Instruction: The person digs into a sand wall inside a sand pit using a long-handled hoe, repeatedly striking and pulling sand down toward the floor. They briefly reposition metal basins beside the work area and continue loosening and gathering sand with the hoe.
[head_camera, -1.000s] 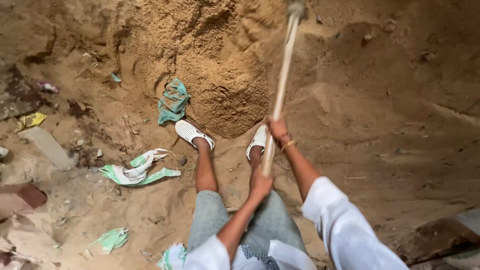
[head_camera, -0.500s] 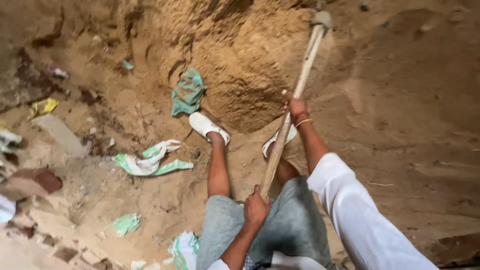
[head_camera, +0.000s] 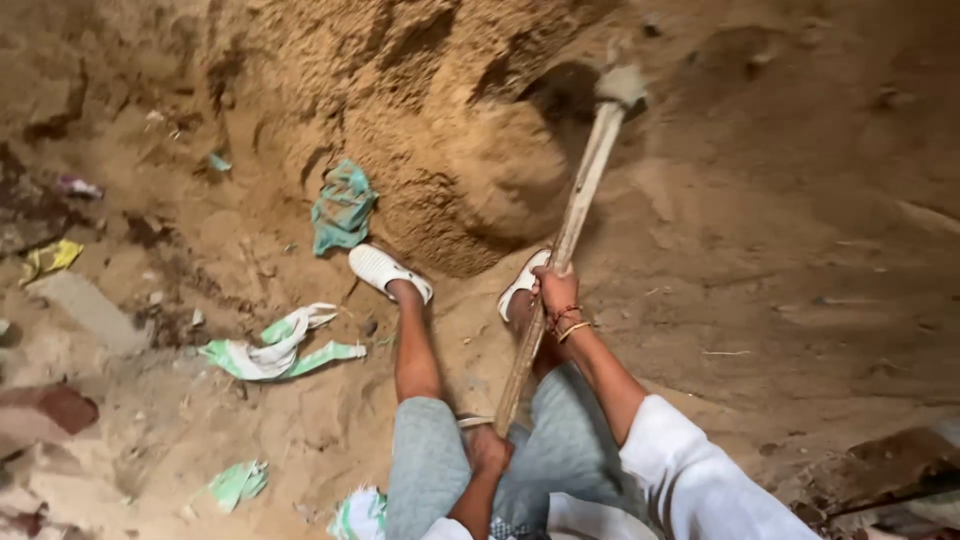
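- right hand (head_camera: 553, 292) and left hand (head_camera: 490, 447) both clamped on the hoe handle (head_camera: 560, 250)
- I'd sink the blade (head_camera: 620, 85) into the sand pile (head_camera: 470, 180) upper centre, clear of the sandals (head_camera: 385, 270)

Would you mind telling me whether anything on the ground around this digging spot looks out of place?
Yes: torn green and white sack scraps lie strewn over the sand, one green piece half buried at the foot of the mound. A brick and rubble sit left. Both hands grip the wooden handle.
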